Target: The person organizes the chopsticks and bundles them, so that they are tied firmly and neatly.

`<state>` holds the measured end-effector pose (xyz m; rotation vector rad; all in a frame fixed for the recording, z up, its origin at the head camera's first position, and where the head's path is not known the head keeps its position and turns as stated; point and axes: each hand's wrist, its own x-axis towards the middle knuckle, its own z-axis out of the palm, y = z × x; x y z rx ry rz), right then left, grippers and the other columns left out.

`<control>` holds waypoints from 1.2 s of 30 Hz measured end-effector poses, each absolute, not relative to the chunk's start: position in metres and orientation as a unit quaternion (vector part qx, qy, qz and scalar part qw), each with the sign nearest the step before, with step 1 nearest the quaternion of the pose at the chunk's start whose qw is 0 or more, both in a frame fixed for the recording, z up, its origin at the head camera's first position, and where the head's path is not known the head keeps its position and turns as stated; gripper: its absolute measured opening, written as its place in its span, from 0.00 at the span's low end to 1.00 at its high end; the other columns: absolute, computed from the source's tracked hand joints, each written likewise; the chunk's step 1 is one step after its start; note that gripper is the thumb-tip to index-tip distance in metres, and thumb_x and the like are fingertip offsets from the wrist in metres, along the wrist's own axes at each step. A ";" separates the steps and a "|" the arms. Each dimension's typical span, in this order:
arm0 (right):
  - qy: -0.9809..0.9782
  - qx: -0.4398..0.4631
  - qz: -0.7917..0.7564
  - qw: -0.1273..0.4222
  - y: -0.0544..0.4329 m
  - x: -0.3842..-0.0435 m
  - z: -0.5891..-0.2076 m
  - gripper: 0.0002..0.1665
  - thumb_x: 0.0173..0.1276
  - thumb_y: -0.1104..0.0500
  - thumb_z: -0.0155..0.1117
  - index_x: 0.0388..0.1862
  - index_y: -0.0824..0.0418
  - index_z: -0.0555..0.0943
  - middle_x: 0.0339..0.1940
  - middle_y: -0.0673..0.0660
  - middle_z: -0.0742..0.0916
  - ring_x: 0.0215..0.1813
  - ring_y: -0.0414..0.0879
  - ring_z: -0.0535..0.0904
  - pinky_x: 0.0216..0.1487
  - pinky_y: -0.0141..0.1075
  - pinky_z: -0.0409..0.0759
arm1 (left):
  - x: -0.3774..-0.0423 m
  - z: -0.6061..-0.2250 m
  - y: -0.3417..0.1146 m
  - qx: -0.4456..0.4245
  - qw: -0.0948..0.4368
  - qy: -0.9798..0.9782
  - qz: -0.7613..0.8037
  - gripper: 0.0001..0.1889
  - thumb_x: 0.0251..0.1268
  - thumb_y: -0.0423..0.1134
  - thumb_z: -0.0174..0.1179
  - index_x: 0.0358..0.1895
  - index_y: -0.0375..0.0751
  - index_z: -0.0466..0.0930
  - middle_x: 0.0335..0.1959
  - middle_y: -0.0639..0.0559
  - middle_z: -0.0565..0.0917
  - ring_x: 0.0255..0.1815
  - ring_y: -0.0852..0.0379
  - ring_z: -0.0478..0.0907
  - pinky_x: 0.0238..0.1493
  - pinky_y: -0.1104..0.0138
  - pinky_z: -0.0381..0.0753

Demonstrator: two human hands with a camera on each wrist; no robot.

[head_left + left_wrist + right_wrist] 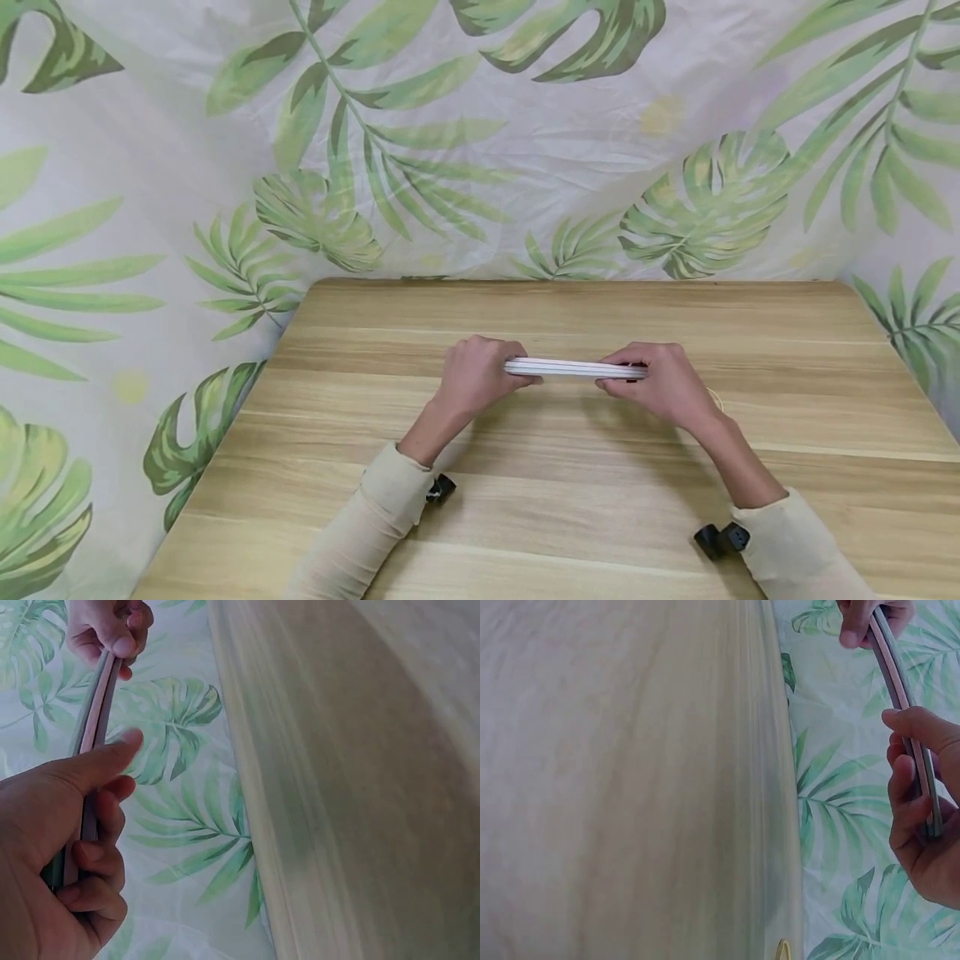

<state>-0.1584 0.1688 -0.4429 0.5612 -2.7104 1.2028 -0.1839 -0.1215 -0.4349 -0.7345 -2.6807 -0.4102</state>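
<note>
A thin flat stack [570, 367] of several layers is held up over the wooden table, seen edge-on. It looks white with dark lines in the head view; in the left wrist view the stack [93, 724] shows pinkish and dark green edges. My left hand [480, 371] grips its left end, thumb on the near side. The right hand [663, 379] holds the opposite end between thumb and fingers. In the right wrist view the stack [891, 664] appears slightly curved. Its broad faces are hidden, so its exact kind cannot be told.
The wooden table [555, 492] stretches under both arms, its far edge against a leaf-patterned cloth [450, 167]. A thin yellow loop [716, 401] lies on the table beside the right wrist, partly hidden by it. Small black cameras [722, 541] sit at both cuffs.
</note>
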 end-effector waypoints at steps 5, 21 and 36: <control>-0.891 0.193 0.404 0.076 0.170 -0.161 -0.445 0.09 0.63 0.60 0.84 0.42 0.55 0.95 0.34 0.49 0.93 0.33 0.36 0.86 0.35 0.30 0.83 | -0.187 -0.437 -0.121 -0.291 0.175 -0.922 -0.188 0.17 0.48 0.63 0.82 0.36 0.60 0.94 0.29 0.66 0.92 0.20 0.67 0.79 0.19 0.68 0.71; -0.882 0.194 0.420 0.091 0.171 -0.170 -0.450 0.10 0.59 0.64 0.85 0.39 0.54 0.95 0.31 0.49 0.92 0.31 0.33 0.81 0.34 0.28 0.79 | -0.190 -0.444 -0.109 -0.284 0.186 -0.905 -0.256 0.14 0.48 0.56 0.85 0.38 0.61 0.97 0.33 0.62 0.94 0.26 0.65 0.88 0.22 0.72 0.72; -0.886 0.181 0.424 0.042 0.182 -0.175 -0.440 0.23 0.66 0.58 0.82 0.59 0.60 0.89 0.48 0.56 0.93 0.48 0.48 0.89 0.49 0.36 0.85 | -0.195 -0.435 -0.111 -0.253 0.166 -0.920 -0.247 0.14 0.49 0.55 0.85 0.39 0.58 0.97 0.33 0.60 0.95 0.26 0.64 0.88 0.23 0.68 0.76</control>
